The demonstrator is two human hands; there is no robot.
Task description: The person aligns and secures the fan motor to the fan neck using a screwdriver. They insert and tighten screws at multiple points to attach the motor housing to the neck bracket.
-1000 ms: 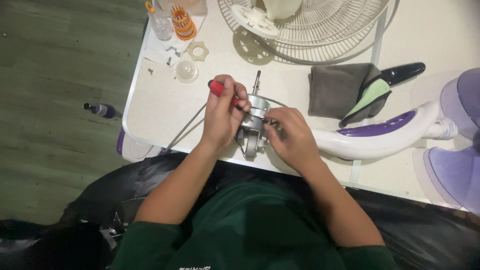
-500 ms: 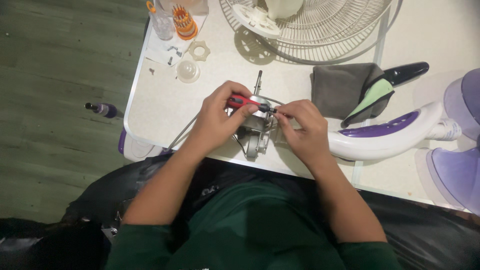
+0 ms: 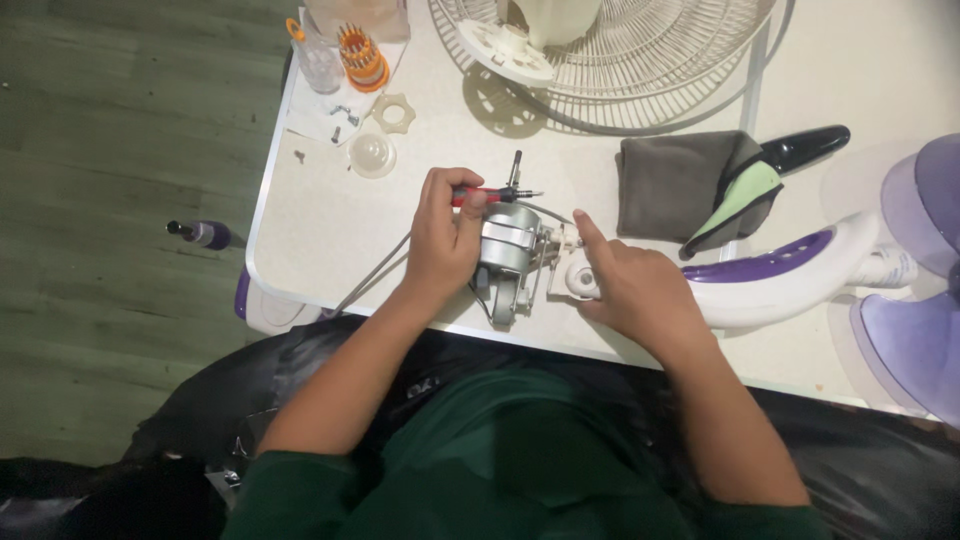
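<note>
A grey metal fan motor [image 3: 508, 250] with a protruding shaft lies on the white table [image 3: 860, 60], mounted at the end of a white and purple fan stand [image 3: 790, 275]. My left hand [image 3: 445, 235] grips a red-handled screwdriver [image 3: 492, 194], held level with its tip pointing right over the motor's top. To the right, my right hand [image 3: 630, 285] rests on the white neck of the stand, forefinger stretched toward the motor's wires. A grey cable [image 3: 375, 275] runs from the motor off the table's front edge.
A white wire fan guard [image 3: 640, 50] lies at the back. A folded grey cloth [image 3: 675, 185] and a black and green tool [image 3: 770, 180] sit right of the motor. Small screws, a round clear cap [image 3: 372, 155], a plastic ring [image 3: 393, 113] and an orange bit holder [image 3: 362, 55] sit back left.
My left hand has turned the screwdriver from upright to level, tip now pointing right. My right hand has slid off the motor onto the stand's neck.
</note>
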